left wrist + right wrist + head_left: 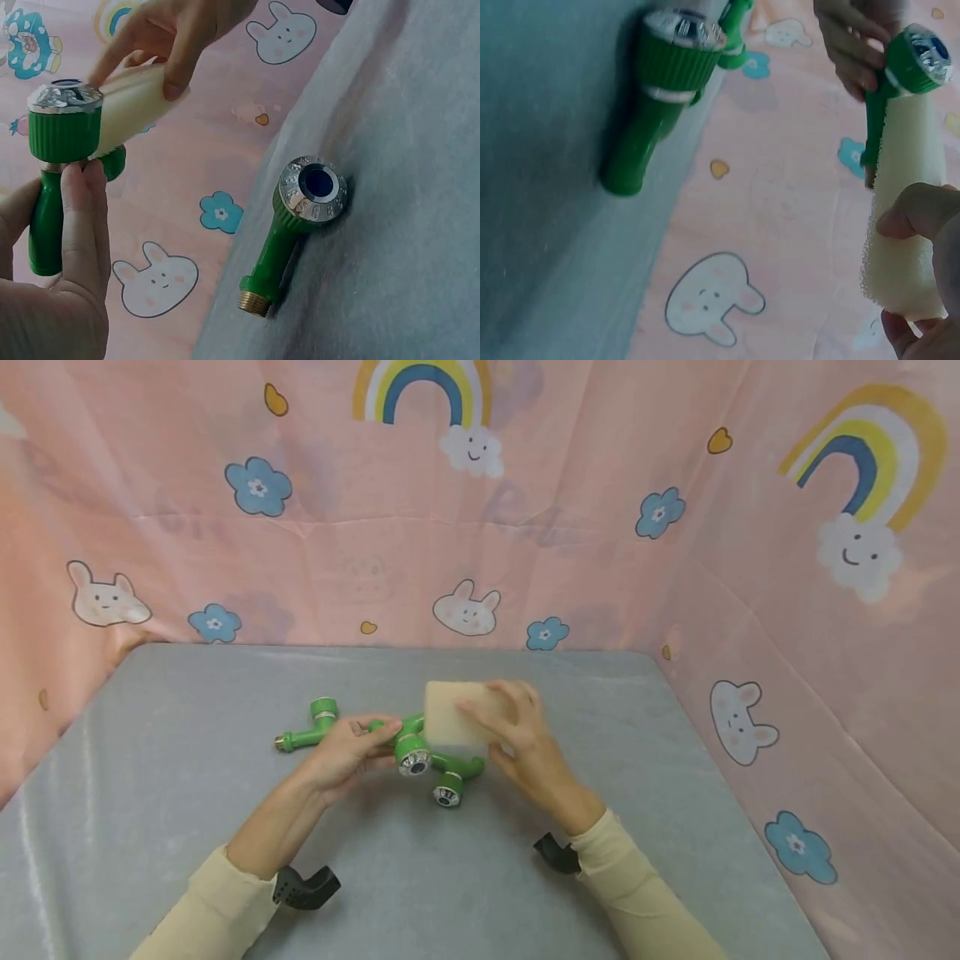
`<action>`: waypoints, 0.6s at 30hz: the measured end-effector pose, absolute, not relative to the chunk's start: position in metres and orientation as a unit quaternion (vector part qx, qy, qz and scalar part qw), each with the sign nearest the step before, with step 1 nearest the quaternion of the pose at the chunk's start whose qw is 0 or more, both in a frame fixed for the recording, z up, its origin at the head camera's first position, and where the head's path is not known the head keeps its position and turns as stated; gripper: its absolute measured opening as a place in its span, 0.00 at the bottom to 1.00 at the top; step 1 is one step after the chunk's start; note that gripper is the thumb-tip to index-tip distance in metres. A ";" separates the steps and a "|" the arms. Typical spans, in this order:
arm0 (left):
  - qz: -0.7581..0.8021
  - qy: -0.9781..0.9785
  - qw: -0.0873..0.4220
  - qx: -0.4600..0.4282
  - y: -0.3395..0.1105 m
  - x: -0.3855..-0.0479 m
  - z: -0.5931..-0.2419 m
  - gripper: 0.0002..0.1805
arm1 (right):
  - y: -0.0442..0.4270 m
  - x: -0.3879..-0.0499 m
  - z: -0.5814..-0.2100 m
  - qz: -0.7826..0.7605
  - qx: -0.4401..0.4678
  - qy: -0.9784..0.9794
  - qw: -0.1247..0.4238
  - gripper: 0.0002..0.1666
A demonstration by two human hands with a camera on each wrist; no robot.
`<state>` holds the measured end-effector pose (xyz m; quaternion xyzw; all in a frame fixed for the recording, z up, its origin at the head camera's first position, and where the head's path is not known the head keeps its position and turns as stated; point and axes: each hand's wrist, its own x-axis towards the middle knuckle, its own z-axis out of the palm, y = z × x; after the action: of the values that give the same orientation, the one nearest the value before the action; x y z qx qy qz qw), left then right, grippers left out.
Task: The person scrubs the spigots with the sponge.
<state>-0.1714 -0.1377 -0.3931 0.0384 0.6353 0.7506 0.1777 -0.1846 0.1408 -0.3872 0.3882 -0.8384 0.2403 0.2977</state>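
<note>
Fingers [79, 225] round a glossy green tap [46, 225], ribbed knob [65, 135] silver-capped

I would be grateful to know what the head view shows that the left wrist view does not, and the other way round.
Only the head view: the right-hand lying tap and the cream sleeves.

Only the left wrist view: the silver-rimmed end of the left-hand lying tap, and a teal-topped cartoon figure.

Both: that left-hand tap, the left hand gripping a raised green tap, the right hand holding the sponge, the grey table and the printed curtain.
</note>
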 end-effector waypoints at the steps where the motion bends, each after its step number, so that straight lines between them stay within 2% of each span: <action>1: 0.754 0.630 0.182 0.033 -0.138 -0.172 -0.393 0.08 | 0.143 -0.187 -0.387 0.235 0.384 -0.840 0.304 0.43; 9: 0.763 0.616 0.196 0.011 -0.143 -0.177 -0.392 0.13 | 0.158 -0.195 -0.379 0.309 0.345 -0.833 0.302 0.42; 15: 0.793 0.563 0.232 0.016 -0.141 -0.174 -0.394 0.20 | 0.143 -0.184 -0.384 0.289 0.400 -0.824 0.277 0.42; 18: 0.797 0.550 0.247 0.033 -0.140 -0.172 -0.393 0.21 | 0.139 -0.183 -0.386 0.282 0.408 -0.821 0.283 0.43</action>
<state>-0.1723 -0.1403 -0.3928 0.0335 0.5504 0.7967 0.2474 -0.1829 0.1386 -0.3857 0.4076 -0.8214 0.2816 0.2826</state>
